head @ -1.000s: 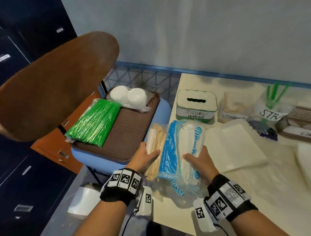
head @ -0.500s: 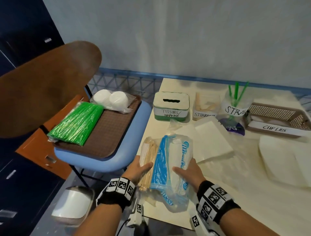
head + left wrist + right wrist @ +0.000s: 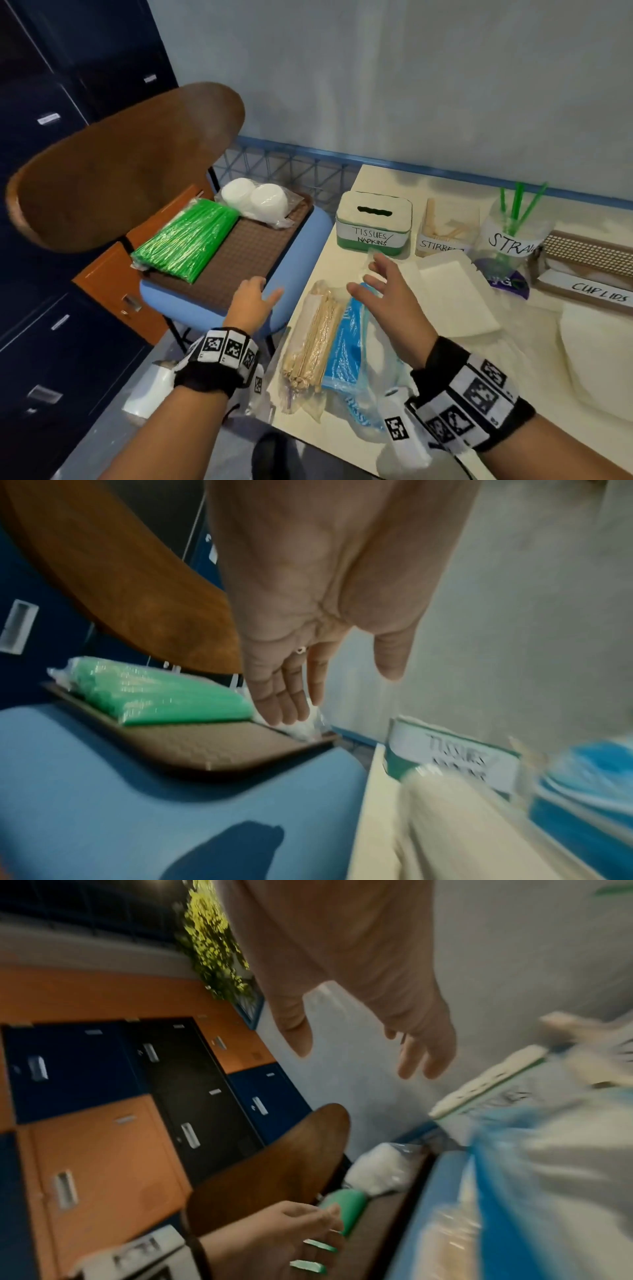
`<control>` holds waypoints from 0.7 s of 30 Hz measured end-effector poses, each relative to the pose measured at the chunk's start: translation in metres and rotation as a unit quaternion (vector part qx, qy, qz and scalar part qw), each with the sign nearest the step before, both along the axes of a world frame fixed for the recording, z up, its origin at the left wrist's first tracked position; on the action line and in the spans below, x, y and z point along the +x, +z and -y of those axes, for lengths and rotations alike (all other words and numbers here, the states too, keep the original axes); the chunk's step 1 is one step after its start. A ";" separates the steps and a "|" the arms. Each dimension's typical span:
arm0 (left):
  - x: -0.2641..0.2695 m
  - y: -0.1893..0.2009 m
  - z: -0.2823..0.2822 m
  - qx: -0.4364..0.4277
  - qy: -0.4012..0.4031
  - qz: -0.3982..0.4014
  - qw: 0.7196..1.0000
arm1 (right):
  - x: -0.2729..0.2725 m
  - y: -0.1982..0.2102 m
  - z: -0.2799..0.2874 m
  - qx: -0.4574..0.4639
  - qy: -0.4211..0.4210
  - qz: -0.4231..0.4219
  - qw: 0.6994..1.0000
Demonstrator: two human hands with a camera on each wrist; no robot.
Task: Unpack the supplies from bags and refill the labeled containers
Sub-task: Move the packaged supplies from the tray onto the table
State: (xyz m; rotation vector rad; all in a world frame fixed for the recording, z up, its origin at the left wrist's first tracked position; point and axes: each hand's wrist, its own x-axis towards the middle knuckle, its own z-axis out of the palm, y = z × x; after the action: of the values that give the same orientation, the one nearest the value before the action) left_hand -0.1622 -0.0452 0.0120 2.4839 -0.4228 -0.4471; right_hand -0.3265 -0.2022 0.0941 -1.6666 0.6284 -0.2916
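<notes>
A clear bag of wooden stirrers (image 3: 313, 342) and a blue-and-white pack of tissues (image 3: 356, 356) lie at the table's near left corner. My right hand (image 3: 380, 291) hovers above the tissue pack, fingers spread, holding nothing. My left hand (image 3: 255, 299) is open over the blue chair seat (image 3: 301, 246), left of the stirrers; the left wrist view shows its fingers (image 3: 284, 696) straight. On a brown tray (image 3: 246, 253) on the chair lie a bag of green straws (image 3: 186, 240) and bagged white cup lids (image 3: 260, 200). Labeled containers stand behind: tissues/napkins box (image 3: 373, 222), stirrers box (image 3: 445, 226), straws cup (image 3: 510, 236), cup lids basket (image 3: 589, 267).
Loose white napkins (image 3: 455, 294) and empty plastic bags (image 3: 603, 356) cover the table's middle and right. The chair's brown back (image 3: 120, 171) rises at left, with blue and orange lockers (image 3: 51, 240) behind. A white bin (image 3: 150, 390) sits on the floor below my left wrist.
Both hands have let go of the stirrer bag and tissue pack, which now lie on the table. The left hand moved left over the chair; the right hand lifted with fingers spread.
</notes>
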 end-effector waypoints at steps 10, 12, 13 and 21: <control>0.169 0.044 -0.044 0.119 0.067 0.074 0.988 | 0.215 0.035 -0.039 0.024 0.051 0.018 0.998; 0.197 0.041 -0.052 0.156 0.078 0.069 0.982 | 0.265 0.027 -0.042 -0.025 0.054 -0.015 0.998; 0.209 0.037 -0.057 0.165 0.090 0.064 0.980 | 0.288 0.022 -0.043 -0.055 0.051 -0.032 0.997; 0.279 -0.010 -0.096 0.198 0.122 -0.048 0.971 | 0.427 -0.036 -0.034 -0.223 0.079 -0.166 0.957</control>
State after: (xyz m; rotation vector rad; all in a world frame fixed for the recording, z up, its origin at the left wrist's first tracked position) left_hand 0.1164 0.0507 0.0017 2.8339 0.0177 -0.5929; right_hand 0.1010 -0.1682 0.0583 -2.2158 0.7062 -0.0328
